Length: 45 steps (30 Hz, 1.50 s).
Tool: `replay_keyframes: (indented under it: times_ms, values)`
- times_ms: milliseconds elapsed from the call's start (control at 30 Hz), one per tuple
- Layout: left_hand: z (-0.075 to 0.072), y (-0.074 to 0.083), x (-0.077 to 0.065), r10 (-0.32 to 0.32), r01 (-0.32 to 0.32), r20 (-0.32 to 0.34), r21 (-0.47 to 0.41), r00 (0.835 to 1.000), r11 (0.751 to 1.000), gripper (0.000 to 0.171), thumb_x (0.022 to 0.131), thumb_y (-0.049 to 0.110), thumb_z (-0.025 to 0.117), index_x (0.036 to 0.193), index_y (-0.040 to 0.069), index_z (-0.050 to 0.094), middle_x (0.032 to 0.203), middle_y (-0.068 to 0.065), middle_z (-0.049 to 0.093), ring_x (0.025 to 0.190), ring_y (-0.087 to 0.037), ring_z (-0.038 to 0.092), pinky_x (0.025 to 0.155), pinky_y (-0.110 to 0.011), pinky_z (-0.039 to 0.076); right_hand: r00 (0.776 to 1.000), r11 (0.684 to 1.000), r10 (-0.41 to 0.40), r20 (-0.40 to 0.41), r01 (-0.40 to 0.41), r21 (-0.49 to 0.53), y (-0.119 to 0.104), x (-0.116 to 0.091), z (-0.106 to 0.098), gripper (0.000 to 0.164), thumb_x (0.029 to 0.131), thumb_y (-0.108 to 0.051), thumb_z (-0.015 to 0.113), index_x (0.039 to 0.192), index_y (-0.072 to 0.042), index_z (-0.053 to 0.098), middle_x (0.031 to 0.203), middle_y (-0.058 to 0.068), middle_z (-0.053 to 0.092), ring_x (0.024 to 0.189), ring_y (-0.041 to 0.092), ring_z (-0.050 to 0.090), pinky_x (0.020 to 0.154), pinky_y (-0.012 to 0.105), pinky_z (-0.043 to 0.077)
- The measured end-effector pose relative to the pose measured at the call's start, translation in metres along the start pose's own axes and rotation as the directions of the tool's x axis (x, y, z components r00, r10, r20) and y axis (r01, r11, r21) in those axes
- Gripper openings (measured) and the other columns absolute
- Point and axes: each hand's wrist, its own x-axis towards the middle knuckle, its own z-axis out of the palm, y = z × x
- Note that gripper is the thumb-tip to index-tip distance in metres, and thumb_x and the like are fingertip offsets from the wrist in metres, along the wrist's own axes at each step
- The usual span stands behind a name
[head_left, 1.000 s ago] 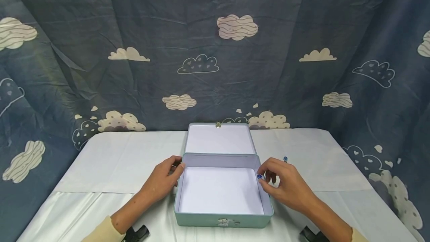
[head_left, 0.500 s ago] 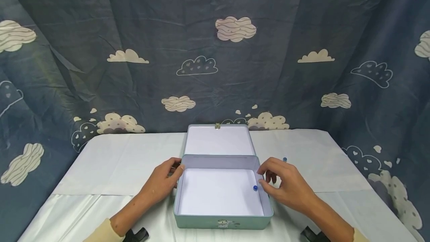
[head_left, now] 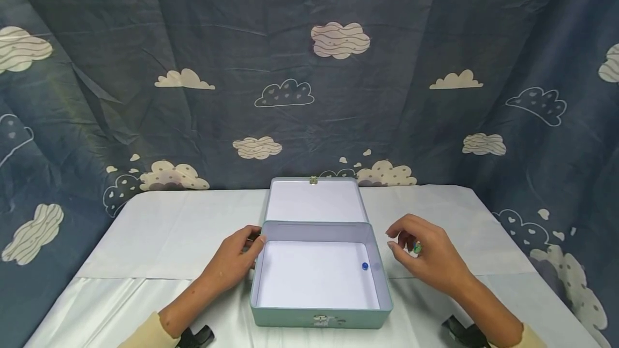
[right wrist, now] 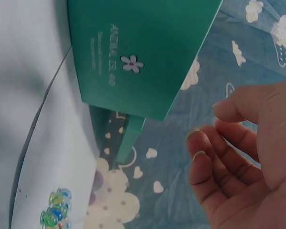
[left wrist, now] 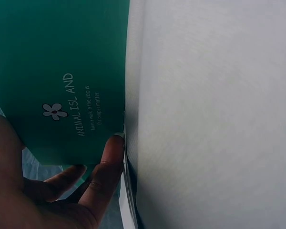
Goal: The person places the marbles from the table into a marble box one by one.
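In the head view, a green tin box (head_left: 321, 317) with a pale inside stands on the white table, its lid (head_left: 316, 200) tipped back. One blue marble (head_left: 365, 266) lies on the box floor near the right wall. My left hand (head_left: 237, 256) holds the box at its rear left corner; the left wrist view shows fingers (left wrist: 102, 179) against the printed green side. To the right of the box, apart from it, my right hand (head_left: 430, 254) hovers with loosely bent fingers and nothing between them. Several glass marbles (right wrist: 56, 210) lie clustered on the table; the hand mostly hides them in the head view.
White cloth covers the table (head_left: 179, 230). Behind and around it hangs a dark blue curtain (head_left: 290, 122) printed with clouds. Black straps with devices (head_left: 195, 336) sit at both wrists.
The blue marble pinched by my right hand has been let go and now lies inside the box. That hand has drawn back to the right, over the marbles. My left hand has stayed put.
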Motion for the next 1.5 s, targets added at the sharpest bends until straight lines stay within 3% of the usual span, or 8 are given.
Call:
replay_keyframes:
  times_ms: [300,633,1067,1500]
  values:
    - [0.000,0.001,-0.001,-0.004,0.004,0.000,-0.011,1.000,1.000,0.043,0.111,0.035,0.058,0.141,0.004,0.063,0.130,-0.013,0.069,0.113,-0.024,0.071,0.073,-0.026,0.061,0.999,0.999,0.016,-0.029,-0.017,-0.050,0.020,0.001,-0.003,0.038,0.081,0.009,0.084,0.102,-0.021,0.072,0.093,-0.012,0.066,0.072,0.003,0.058,0.062,0.024,0.055]
    - [0.000,0.000,0.001,-0.014,0.014,0.003,-0.021,1.000,1.000,0.042,0.111,0.034,0.058,0.141,0.006,0.063,0.130,-0.011,0.069,0.113,-0.022,0.071,0.072,-0.023,0.060,0.992,0.987,0.122,-0.025,-0.124,-0.098,0.045,-0.004,-0.002,0.030,0.085,0.006,0.082,0.102,-0.017,0.073,0.090,-0.009,0.066,0.074,0.006,0.057,0.063,0.025,0.054]
    - [0.000,0.001,0.001,-0.017,0.017,0.009,-0.025,1.000,1.000,0.040,0.111,0.032,0.058,0.141,0.006,0.063,0.128,-0.010,0.070,0.112,-0.020,0.071,0.071,-0.023,0.060,0.984,0.978,0.177,0.000,-0.175,-0.117,0.074,-0.011,-0.003,0.022,0.086,0.004,0.081,0.102,-0.010,0.074,0.090,-0.006,0.069,0.074,0.008,0.058,0.062,0.024,0.050]
    - [0.000,-0.001,0.001,-0.015,0.015,0.010,-0.016,1.000,1.000,0.043,0.111,0.035,0.058,0.142,0.006,0.062,0.126,-0.010,0.070,0.111,-0.020,0.071,0.071,-0.023,0.060,0.953,0.950,0.292,0.077,-0.280,-0.139,0.092,-0.013,-0.005,0.018,0.090,-0.002,0.078,0.107,-0.007,0.073,0.095,0.001,0.070,0.080,0.016,0.061,0.067,0.026,0.053]
